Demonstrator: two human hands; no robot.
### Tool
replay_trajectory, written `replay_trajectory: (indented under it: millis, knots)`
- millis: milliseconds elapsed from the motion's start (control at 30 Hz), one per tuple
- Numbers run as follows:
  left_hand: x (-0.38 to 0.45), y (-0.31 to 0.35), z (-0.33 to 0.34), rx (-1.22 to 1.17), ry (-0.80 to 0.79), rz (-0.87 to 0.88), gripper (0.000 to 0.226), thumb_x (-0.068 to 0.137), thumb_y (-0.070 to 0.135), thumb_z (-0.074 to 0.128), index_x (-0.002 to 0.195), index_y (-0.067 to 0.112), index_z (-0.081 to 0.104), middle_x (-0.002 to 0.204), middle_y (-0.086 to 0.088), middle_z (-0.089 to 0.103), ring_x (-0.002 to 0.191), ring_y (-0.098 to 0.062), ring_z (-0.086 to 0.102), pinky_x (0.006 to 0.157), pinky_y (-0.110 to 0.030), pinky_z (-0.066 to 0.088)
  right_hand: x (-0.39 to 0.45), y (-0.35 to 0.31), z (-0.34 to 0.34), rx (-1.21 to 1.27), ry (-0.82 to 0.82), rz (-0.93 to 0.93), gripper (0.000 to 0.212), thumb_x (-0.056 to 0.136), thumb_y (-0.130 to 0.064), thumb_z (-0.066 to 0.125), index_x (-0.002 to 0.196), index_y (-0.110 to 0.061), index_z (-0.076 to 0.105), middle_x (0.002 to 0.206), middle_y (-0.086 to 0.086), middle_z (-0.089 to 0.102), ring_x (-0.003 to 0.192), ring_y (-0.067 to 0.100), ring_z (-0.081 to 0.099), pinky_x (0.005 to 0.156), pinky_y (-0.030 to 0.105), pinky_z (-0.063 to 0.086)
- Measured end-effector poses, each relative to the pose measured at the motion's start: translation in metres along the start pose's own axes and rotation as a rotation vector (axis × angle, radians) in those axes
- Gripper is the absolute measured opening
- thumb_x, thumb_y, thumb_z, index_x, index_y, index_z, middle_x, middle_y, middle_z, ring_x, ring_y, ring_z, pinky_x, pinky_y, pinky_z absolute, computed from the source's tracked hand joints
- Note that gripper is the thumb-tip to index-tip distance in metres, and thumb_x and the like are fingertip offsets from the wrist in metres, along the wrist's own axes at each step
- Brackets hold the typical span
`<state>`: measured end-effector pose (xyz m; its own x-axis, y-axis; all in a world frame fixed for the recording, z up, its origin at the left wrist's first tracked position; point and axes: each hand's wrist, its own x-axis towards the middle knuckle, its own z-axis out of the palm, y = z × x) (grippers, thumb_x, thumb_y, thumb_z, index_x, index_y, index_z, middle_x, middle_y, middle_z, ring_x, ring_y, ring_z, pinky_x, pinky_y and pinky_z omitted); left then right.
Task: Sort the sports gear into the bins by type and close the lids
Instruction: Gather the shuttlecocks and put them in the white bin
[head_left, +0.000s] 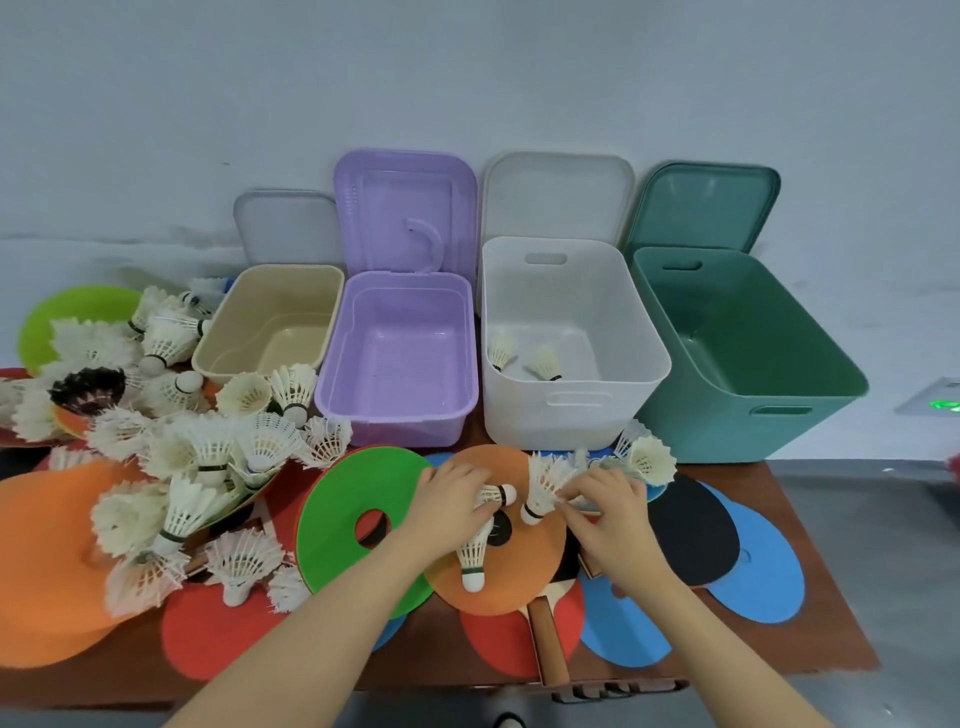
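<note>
Four open bins stand in a row at the table's back: beige, purple, white and green. Two shuttlecocks lie inside the white bin. My left hand grips a shuttlecock over an orange disc. My right hand pinches the feathers of another shuttlecock beside it. A third shuttlecock lies on the orange disc below my left hand. A large heap of shuttlecocks covers the left of the table.
Lids lean on the wall behind the bins, such as the purple lid. Flat discs lie about: green, blue, big orange, lime. Paddles with red faces, a black face and a wooden handle lie near the front edge.
</note>
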<state>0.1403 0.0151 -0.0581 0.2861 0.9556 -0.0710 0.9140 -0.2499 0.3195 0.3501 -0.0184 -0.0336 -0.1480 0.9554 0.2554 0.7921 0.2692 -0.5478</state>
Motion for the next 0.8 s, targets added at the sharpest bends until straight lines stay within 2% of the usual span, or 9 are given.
replay_trajectory:
  millis: [133,267,400,533,700,800]
  knots:
    - [0.008,0.000,0.009,-0.054,0.024,-0.029,0.030,0.087,0.037,0.051,0.115,0.028,0.059,0.112,0.006,0.061,0.111,-0.020,0.050,0.086,-0.033,0.033,0.003,-0.003,-0.004,-0.012,0.066,0.020,0.008,0.077,-0.023,0.066,0.073,-0.025,0.059,0.078,-0.019,0.051,0.083,0.014,0.053,0.078,0.029,0.025]
    - [0.001,-0.002,0.003,-0.135,0.242,0.006,0.035,0.087,0.037,0.054,0.121,0.029,0.059,0.116,0.007,0.060,0.107,-0.019,0.050,0.086,-0.031,0.032,0.008,-0.005,-0.009,0.013,0.101,-0.006,0.007,0.078,-0.022,0.065,0.073,-0.023,0.060,0.075,-0.015,0.055,0.078,0.015,0.053,0.079,0.034,0.032]
    - [-0.001,-0.002,-0.020,-0.129,0.475,0.175,0.037,0.082,0.037,0.048,0.110,0.021,0.067,0.100,0.005,0.066,0.092,-0.018,0.055,0.079,-0.027,0.033,0.026,-0.012,-0.024,0.061,0.182,-0.042,0.010,0.079,-0.012,0.067,0.075,-0.019,0.061,0.076,-0.011,0.057,0.076,0.014,0.053,0.075,0.034,0.039]
    - [0.022,0.002,-0.056,-0.119,0.616,0.247,0.033,0.084,0.032,0.052,0.110,0.016,0.066,0.101,0.002,0.064,0.095,-0.014,0.047,0.078,-0.023,0.028,0.057,-0.024,-0.049,0.093,0.312,-0.124,0.010,0.079,-0.004,0.069,0.078,-0.012,0.064,0.077,-0.007,0.058,0.076,0.013,0.052,0.074,0.021,0.040]
    - [0.071,0.020,-0.102,-0.138,0.744,0.254,0.032,0.083,0.027,0.053,0.108,0.012,0.066,0.101,-0.006,0.064,0.093,-0.020,0.047,0.079,-0.029,0.037,0.106,-0.027,-0.072,0.090,0.378,-0.155,0.007,0.080,-0.002,0.068,0.080,-0.008,0.064,0.079,-0.002,0.059,0.079,0.011,0.050,0.072,0.023,0.042]
    - [0.104,0.034,-0.121,-0.164,0.693,0.211,0.035,0.081,0.024,0.051,0.109,0.007,0.065,0.103,-0.014,0.061,0.095,-0.027,0.048,0.085,-0.034,0.041,0.136,-0.020,-0.076,0.038,0.353,-0.116,0.004,0.082,-0.004,0.065,0.082,-0.008,0.063,0.082,-0.001,0.059,0.080,0.015,0.051,0.071,0.027,0.043]
